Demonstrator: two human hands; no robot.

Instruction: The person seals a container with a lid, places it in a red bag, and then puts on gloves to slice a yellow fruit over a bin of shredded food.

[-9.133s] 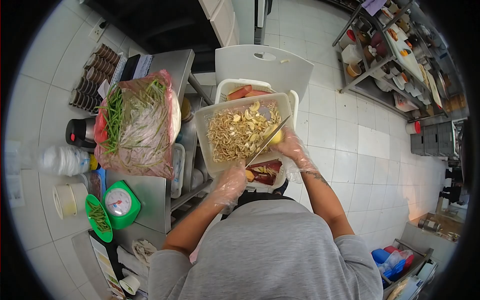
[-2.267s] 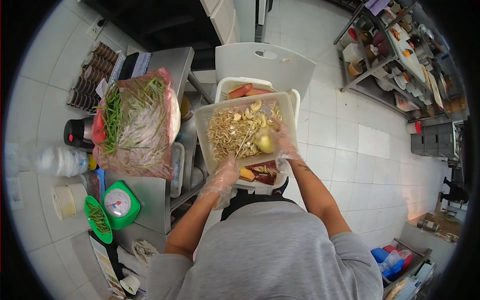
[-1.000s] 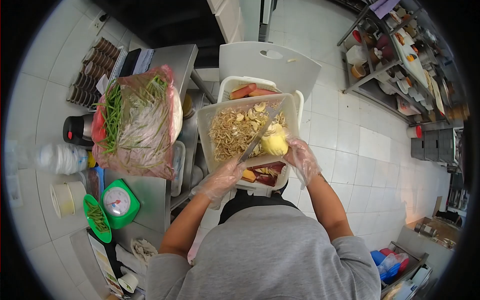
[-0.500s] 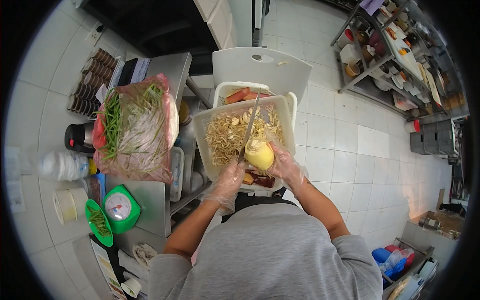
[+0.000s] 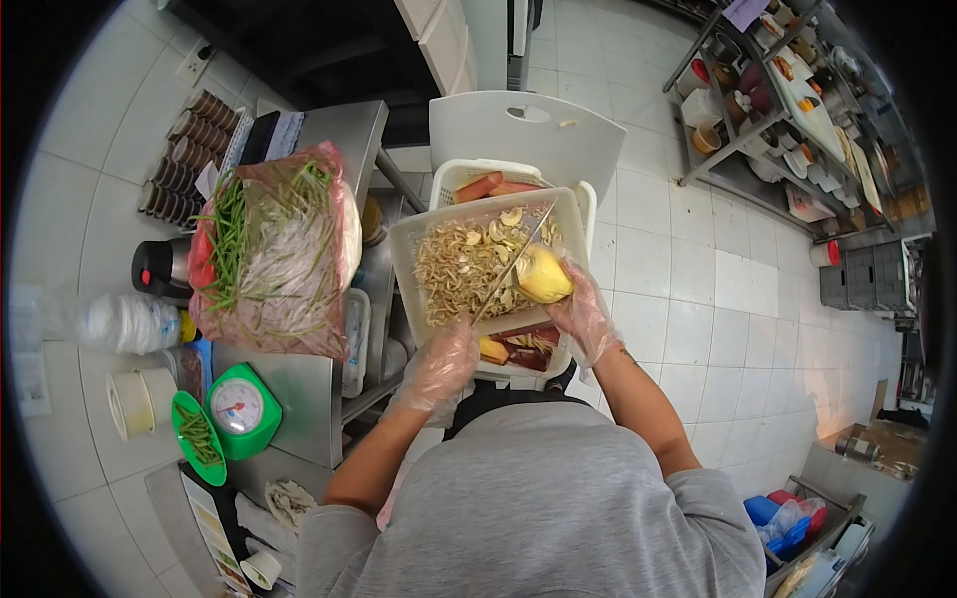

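My left hand (image 5: 444, 367), in a clear plastic glove, is closed round the handle end of a long-bladed knife (image 5: 515, 261). The blade slants up and right over a white tub (image 5: 401, 261) of pale shredded pieces (image 5: 454, 264). In my gloved right hand (image 5: 586, 319) is a smooth, pale yellow banana blossom (image 5: 543, 275), its cut end facing up and left. The blade passes along its left side. Under the tub's near edge lie reddish outer leaves (image 5: 526, 354) and a yellow piece.
A white basket (image 5: 590, 204) sits beneath the tub, against a white board (image 5: 469, 125). To the left, a steel table (image 5: 289, 399) bears a pink plastic bag (image 5: 319, 334) with long green beans. A green scale (image 5: 241, 411) stands nearby. Shelves (image 5: 763, 130) stand at the far right.
My right hand has moved up and right with the banana blossom, which has tipped toward the left. The knife now leans further right. My left hand has shifted slightly.
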